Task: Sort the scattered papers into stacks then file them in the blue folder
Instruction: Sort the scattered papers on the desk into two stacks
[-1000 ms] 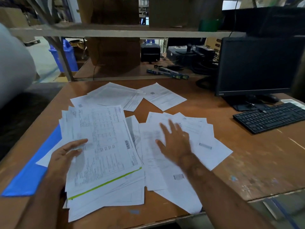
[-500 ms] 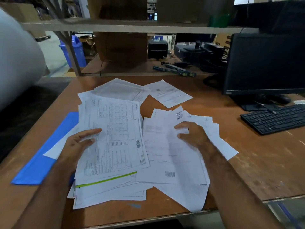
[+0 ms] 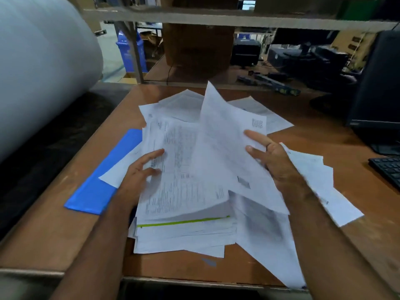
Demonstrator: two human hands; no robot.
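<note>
Papers [image 3: 186,174] lie piled on the desk [image 3: 324,144], just right of the blue folder [image 3: 104,182]; the right hand [image 3: 275,159] pinches a raised sheet [image 3: 225,139]; the left hand [image 3: 138,176], fingers curled, grips the pile's left edge.

Desk [image 3: 324,137]: brown wooden top in front of me, scuffed, with a pale front edge.
Shelf [image 3: 216,18]: grey board spanning my view above the desk's far side.
Cardboard box [image 3: 199,46]: stands beneath that shelf.
Monitor [image 3: 376,87]: dark screen at my right.
Keyboard [image 3: 387,172]: black, near the monitor.
Bin [image 3: 129,50]: blue, on the pale floor beyond.
Roll [image 3: 43,61]: large, white, at my left.
</note>
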